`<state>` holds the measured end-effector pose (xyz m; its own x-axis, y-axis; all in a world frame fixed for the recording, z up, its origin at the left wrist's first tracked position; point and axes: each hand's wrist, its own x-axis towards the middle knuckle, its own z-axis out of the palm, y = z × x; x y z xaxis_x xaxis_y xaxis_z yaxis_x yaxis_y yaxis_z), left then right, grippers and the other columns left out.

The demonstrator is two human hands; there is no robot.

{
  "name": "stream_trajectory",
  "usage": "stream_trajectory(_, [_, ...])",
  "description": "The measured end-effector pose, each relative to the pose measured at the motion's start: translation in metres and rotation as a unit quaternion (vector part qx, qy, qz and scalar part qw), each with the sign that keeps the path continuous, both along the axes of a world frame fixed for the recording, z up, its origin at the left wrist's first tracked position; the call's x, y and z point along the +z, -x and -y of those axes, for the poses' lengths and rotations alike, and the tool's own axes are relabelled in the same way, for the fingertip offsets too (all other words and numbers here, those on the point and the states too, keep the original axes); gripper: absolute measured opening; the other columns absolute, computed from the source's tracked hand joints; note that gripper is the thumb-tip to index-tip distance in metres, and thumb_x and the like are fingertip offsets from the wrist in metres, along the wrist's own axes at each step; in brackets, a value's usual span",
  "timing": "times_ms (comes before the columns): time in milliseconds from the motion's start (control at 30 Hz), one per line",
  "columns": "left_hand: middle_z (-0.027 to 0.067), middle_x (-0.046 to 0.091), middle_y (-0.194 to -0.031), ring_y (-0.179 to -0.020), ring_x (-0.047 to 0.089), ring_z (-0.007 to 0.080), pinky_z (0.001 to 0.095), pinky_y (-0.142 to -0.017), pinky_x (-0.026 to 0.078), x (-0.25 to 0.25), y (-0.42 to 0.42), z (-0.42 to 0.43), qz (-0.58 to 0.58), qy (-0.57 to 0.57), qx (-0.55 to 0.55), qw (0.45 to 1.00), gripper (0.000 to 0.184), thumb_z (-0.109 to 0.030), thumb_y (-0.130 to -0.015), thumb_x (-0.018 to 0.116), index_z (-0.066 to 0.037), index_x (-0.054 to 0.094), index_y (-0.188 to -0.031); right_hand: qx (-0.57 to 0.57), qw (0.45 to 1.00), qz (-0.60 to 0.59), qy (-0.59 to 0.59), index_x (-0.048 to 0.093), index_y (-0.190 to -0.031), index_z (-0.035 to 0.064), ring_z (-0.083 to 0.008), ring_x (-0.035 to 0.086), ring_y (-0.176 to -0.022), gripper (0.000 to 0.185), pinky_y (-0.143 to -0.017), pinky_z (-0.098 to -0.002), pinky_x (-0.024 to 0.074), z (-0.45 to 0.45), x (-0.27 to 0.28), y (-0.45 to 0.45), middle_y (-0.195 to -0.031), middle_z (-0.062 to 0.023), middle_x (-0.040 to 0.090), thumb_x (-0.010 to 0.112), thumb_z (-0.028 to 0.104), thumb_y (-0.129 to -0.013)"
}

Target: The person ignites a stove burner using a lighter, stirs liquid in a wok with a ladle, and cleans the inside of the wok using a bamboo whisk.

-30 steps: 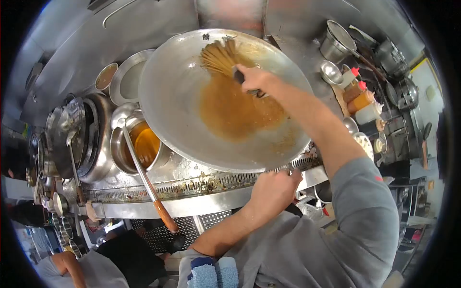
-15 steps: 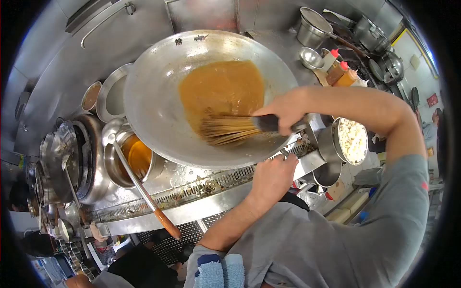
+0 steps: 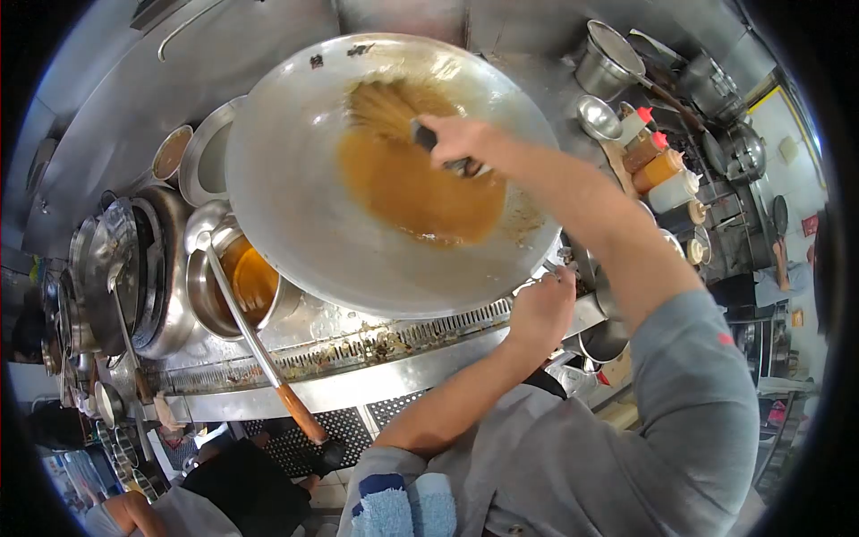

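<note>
A large metal wok point(image 3: 295, 179) fills the middle of the view, with a pool of brown liquid point(image 3: 438, 201) in it. My right hand point(image 3: 456, 139) is closed around the dark-wrapped grip of a bamboo wok brush point(image 3: 385, 107). Its splayed bristles press into the liquid at the wok's far side, a little blurred by motion. At the near right rim, my left hand point(image 3: 543, 309) is closed on what looks like the wok's small metal handle, mostly covered by the fingers.
Left of the wok stands a pot of amber liquid point(image 3: 255, 277) with a wooden-handled ladle point(image 3: 242, 309) across it. Stacked pans point(image 3: 116, 277) lie farther left. Squeeze bottles point(image 3: 660, 170) and a small metal bowl point(image 3: 598, 116) stand right. Another person point(image 3: 242, 483) is at lower left.
My right hand has swept the brush from the near side of the wok to its far left. My left hand sits slightly farther right and up, and the wok appears turned a little.
</note>
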<state>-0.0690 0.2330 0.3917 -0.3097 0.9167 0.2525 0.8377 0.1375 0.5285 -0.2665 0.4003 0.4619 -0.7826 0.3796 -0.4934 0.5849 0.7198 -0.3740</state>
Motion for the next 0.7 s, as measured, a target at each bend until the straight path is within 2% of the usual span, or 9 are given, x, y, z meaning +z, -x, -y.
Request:
stream_trajectory(33, [0.0144, 0.069, -0.077, -0.064, 0.07, 0.0238, 0.0349, -0.055, 0.056, -0.002, -0.002, -0.009, 0.003, 0.006, 0.009, 1.0, 0.02, -0.014, -0.091, 0.058, 0.002, 0.061, -0.103, 0.005, 0.998, -0.018, 0.065, 0.035, -0.148, 0.0185, -0.0255, 0.071, -0.075, 0.088, -0.058, -0.0381, 0.0608, 0.007, -0.008, 0.003, -0.108, -0.017, 0.068, 0.075, 0.021, -0.07])
stream_trajectory(100, [0.017, 0.07, -0.079, -0.066, 0.072, 0.0264, 0.0348, -0.056, 0.058, 0.004, -0.001, -0.018, 0.024, -0.003, 0.023, 0.999, 0.015, -0.011, -0.09, 0.056, 0.002, 0.061, -0.098, 0.084, 0.994, -0.039, 0.065, 0.035, -0.148, 0.0182, -0.025, 0.07, -0.075, 0.088, -0.055, -0.0383, 0.0598, 0.018, -0.035, 0.01, -0.101, -0.0162, 0.067, 0.074, 0.018, -0.069])
stream_trajectory(200, [0.0157, 0.07, -0.077, -0.065, 0.072, 0.0253, 0.0338, -0.054, 0.058, -0.001, -0.007, -0.032, 0.008, -0.032, 0.041, 0.999, 0.018, -0.009, -0.086, 0.059, 0.004, 0.061, -0.099, 0.128, 0.987, 0.01, 0.091, 0.036, -0.148, 0.0179, -0.0248, 0.068, -0.071, 0.089, -0.051, -0.0368, 0.0582, 0.057, 0.003, -0.016, -0.098, -0.0145, 0.066, 0.072, 0.013, -0.067])
stream_trajectory(300, [0.0144, 0.07, -0.076, -0.063, 0.072, 0.0229, 0.0319, -0.054, 0.058, -0.002, -0.012, -0.049, -0.023, -0.045, 0.087, 0.995, 0.019, -0.009, -0.083, 0.061, 0.005, 0.063, -0.097, 0.159, 0.973, 0.085, 0.147, 0.022, -0.159, 0.0176, -0.0269, 0.07, -0.081, 0.105, -0.051, -0.0361, 0.0566, 0.074, 0.034, -0.047, -0.109, -0.018, 0.066, 0.071, 0.015, -0.066])
stream_trajectory(400, [0.0133, 0.07, -0.076, -0.062, 0.071, 0.0209, 0.0297, -0.054, 0.057, -0.01, -0.017, -0.071, -0.045, -0.018, 0.107, 0.993, 0.017, -0.009, -0.083, 0.061, 0.005, 0.065, -0.093, 0.171, 0.956, 0.183, 0.152, 0.026, -0.158, 0.019, -0.0285, 0.069, -0.089, 0.105, -0.063, -0.0396, 0.0579, 0.074, 0.069, -0.079, -0.112, -0.0193, 0.067, 0.073, 0.018, -0.065])
stream_trajectory(533, [0.0125, 0.071, -0.078, -0.062, 0.071, 0.0189, 0.0282, -0.054, 0.057, -0.039, -0.026, -0.102, -0.095, -0.077, 0.125, 0.985, 0.03, -0.007, -0.081, 0.062, 0.011, 0.066, -0.105, 0.221, 0.96, 0.167, 0.033, 0.036, -0.153, 0.0289, -0.0309, 0.068, -0.079, 0.099, -0.059, -0.0433, 0.06, 0.021, 0.047, -0.128, -0.106, -0.0154, 0.066, 0.069, 0.006, -0.063])
stream_trajectory(600, [0.0141, 0.071, -0.079, -0.063, 0.071, 0.0189, 0.0288, -0.054, 0.057, -0.058, -0.034, -0.125, -0.062, -0.144, 0.185, 0.97, 0.037, -0.006, -0.08, 0.062, 0.015, 0.065, -0.112, 0.199, 0.952, 0.217, -0.086, 0.036, -0.153, 0.0279, -0.0333, 0.071, -0.086, 0.098, -0.065, -0.0446, 0.0607, 0.003, 0.063, -0.143, -0.109, -0.0181, 0.069, 0.069, 0.008, -0.063])
stream_trajectory(667, [0.0164, 0.072, -0.081, -0.063, 0.072, 0.0199, 0.0296, -0.053, 0.058, -0.023, -0.022, -0.106, -0.01, -0.036, 0.132, 0.991, 0.038, -0.006, -0.081, 0.062, 0.017, 0.064, -0.112, 0.174, 0.935, 0.252, -0.182, 0.037, -0.153, 0.0265, -0.0358, 0.071, -0.091, 0.097, -0.073, -0.0457, 0.0601, -0.024, 0.071, -0.14, -0.11, -0.0206, 0.07, 0.071, 0.012, -0.064])
stream_trajectory(700, [0.0187, 0.072, -0.083, -0.064, 0.072, 0.0206, 0.0302, -0.052, 0.058, -0.029, -0.024, -0.111, -0.007, -0.04, 0.127, 0.991, 0.043, -0.007, -0.08, 0.063, 0.019, 0.061, -0.115, 0.141, 0.932, 0.259, -0.21, 0.037, -0.153, 0.0255, -0.0369, 0.071, -0.092, 0.096, -0.078, -0.0461, 0.0593, -0.038, 0.075, -0.133, -0.109, -0.0217, 0.07, 0.072, 0.015, -0.064])
